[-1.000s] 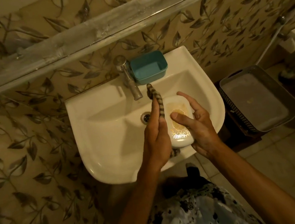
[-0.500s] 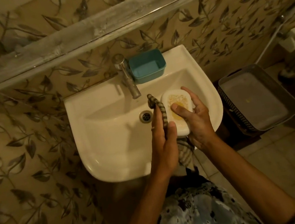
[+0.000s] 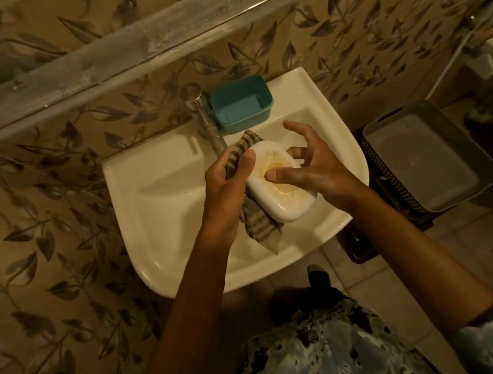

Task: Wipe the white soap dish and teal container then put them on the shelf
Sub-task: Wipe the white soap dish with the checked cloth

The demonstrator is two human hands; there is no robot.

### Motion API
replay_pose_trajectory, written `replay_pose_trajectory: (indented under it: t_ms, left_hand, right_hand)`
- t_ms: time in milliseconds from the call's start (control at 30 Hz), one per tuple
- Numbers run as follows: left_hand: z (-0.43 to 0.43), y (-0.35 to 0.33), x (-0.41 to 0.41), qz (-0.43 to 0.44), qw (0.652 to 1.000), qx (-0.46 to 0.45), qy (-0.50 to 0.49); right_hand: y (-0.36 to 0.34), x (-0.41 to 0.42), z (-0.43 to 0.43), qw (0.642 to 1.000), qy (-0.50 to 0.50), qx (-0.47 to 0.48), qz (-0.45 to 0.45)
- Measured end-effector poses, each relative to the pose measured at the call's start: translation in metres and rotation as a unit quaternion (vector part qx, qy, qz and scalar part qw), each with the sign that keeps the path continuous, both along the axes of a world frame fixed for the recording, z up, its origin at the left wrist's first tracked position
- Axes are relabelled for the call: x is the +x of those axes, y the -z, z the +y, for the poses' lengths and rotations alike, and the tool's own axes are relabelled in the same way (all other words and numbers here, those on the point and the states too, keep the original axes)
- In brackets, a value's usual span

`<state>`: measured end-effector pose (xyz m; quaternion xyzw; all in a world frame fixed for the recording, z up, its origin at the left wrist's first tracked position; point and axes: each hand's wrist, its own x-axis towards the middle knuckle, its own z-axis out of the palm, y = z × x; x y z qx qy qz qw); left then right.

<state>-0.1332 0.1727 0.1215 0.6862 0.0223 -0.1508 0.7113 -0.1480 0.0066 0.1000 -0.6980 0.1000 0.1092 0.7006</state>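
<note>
Dish [image 3: 283, 190], residue-coated, pinched against cloth [image 3: 257, 222] by left hand [image 3: 223, 190]; right hand [image 3: 316, 165] splayed, gripping nothing: one-handed hold risks slip into sink [image 3: 162, 217].

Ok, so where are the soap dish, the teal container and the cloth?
white soap dish [image 3: 289, 199], head view, its stained inside.
teal container [image 3: 242, 111], head view, its inner floor.
striped cloth [image 3: 260, 227], head view, the part hanging under the dish.

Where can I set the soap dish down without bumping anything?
The sink ledge left of the tap is bare, as is the basin on its left half. The shelf above looks bare along its length. Crowded: the teal container fills the ledge right of the tap; the left hand, with cloth and white soap dish, and the right hand occupy mid-basin.
</note>
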Motion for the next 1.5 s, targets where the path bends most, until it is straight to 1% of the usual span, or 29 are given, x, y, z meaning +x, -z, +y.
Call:
replay_pose_trajectory:
  t_ms: [33,100,167,233,300,367,433,567,667,800,900,1033,1133,1200,1267,1333,1400,1500]
  left_hand:
    - [-0.002,0.0,0.0,0.0,1.0,-0.009,-0.025]
    - [-0.008,0.002,-0.003,-0.003,0.995,-0.027,-0.099]
    - [-0.016,0.004,-0.007,-0.012,0.984,-0.041,-0.173]
    - [-0.024,0.006,-0.014,-0.017,0.977,-0.037,-0.211]
    - [-0.032,0.01,-0.023,-0.028,0.975,-0.028,-0.219]
    - [-0.038,0.014,-0.036,-0.043,0.975,-0.012,-0.216]
    - [-0.043,0.019,-0.047,-0.048,0.976,0.008,-0.214]
    - [-0.038,0.024,-0.056,-0.027,0.978,0.022,-0.206]
    - [-0.03,0.022,-0.047,-0.011,0.978,0.05,-0.205]
    - [-0.018,0.016,-0.026,-0.025,0.982,0.093,-0.162]
    - [-0.019,0.013,-0.026,-0.053,0.984,0.104,-0.134]
    - [-0.034,0.022,-0.064,-0.075,0.98,0.133,-0.13]
    - [-0.032,0.023,-0.064,-0.07,0.979,0.138,-0.128]
    - [-0.024,0.017,-0.046,-0.077,0.982,0.116,-0.129]
    - [-0.017,0.006,-0.026,-0.085,0.983,0.118,-0.115]
    - [-0.015,0.0,-0.018,-0.092,0.985,0.12,-0.086]
    - [-0.019,-0.002,-0.024,-0.103,0.988,0.101,-0.059]
    - [-0.028,0.004,-0.047,-0.157,0.978,0.127,-0.048]
  right_hand:
    - [0.001,0.0,0.001,0.999,0.028,-0.011,0.013]
    - [0.006,-0.003,0.006,0.995,0.097,0.017,0.035]
    - [0.011,-0.008,0.014,0.977,0.17,0.109,0.06]
    - [0.016,-0.012,0.023,0.952,0.217,0.207,0.059]
    - [0.019,-0.013,0.031,0.937,0.252,0.239,0.035]
    - [0.018,-0.013,0.035,0.929,0.287,0.235,0.012]
    - [0.015,-0.012,0.033,0.928,0.298,0.223,-0.003]
    - [0.015,-0.013,0.024,0.946,0.265,0.188,-0.017]
    - [0.015,-0.016,0.023,0.953,0.252,0.168,-0.026]
    - [0.009,-0.019,0.024,0.958,0.235,0.153,-0.052]
    - [0.002,-0.015,0.025,0.951,0.26,0.157,-0.059]
    - [-0.005,-0.007,0.019,0.929,0.319,0.181,-0.052]
    - [-0.006,-0.01,0.016,0.944,0.281,0.162,-0.06]
    - [-0.004,-0.017,0.018,0.959,0.236,0.144,-0.066]
    - [-0.004,-0.023,0.022,0.964,0.212,0.148,-0.069]
    - [-0.007,-0.023,0.024,0.96,0.225,0.15,-0.068]
    - [-0.012,-0.018,0.022,0.95,0.263,0.151,-0.069]
    - [-0.015,-0.013,0.021,0.936,0.31,0.148,-0.07]
